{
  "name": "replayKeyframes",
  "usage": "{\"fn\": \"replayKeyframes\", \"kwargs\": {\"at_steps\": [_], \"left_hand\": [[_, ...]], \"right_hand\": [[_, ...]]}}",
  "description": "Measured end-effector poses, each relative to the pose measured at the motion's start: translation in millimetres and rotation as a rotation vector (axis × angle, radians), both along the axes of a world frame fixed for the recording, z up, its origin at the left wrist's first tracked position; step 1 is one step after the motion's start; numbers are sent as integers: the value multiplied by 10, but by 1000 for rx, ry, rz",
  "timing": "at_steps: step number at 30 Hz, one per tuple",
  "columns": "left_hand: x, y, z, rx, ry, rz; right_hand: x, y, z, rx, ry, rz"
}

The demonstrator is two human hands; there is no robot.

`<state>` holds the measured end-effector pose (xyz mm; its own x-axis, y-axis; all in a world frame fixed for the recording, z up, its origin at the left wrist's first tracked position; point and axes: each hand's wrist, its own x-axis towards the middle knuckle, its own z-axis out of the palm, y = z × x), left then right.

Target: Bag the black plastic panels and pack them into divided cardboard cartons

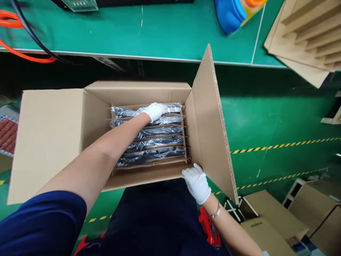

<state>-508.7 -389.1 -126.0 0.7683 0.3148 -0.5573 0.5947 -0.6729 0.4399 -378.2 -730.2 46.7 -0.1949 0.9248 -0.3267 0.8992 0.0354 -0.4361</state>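
Observation:
An open cardboard box stands in front of me, its side flaps folded outward. Inside, several dark flat items in clear plastic bags stand on edge between cardboard dividers. My left hand, in a white glove, reaches across them and lies on top of the farthest bagged items, fingers stretched toward the right; the fingertips are hard to make out. My right hand, also gloved, grips the box's near right corner, beside the raised right flap.
A green workbench runs along the far side, holding a blue-and-yellow bottle, cardboard dividers and orange and black cables. Cardboard boxes stand at lower right. Yellow-black tape marks the green floor.

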Motion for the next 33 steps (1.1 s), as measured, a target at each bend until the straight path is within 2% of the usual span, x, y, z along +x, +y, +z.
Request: {"fn": "replayKeyframes", "kwargs": {"at_steps": [4,9,12,21,28,33], "left_hand": [[61,103,-122,-8,-5,-98],[203,118,-187,-66,243,-43],[295,140,-194,-102,291,-25],[361,434,-13,-308,310,-60],[206,504,120,-308,260,12],[219,521,155,-318,296,30]], "right_hand": [[19,-61,-2,63,28,-47],[28,-82,24,83,48,-64],[29,-96,33,63,44,-68],[10,-113,57,26,57,-133],[24,-132,87,-17,87,-126],[37,-120,97,-39,100,-100]]}}
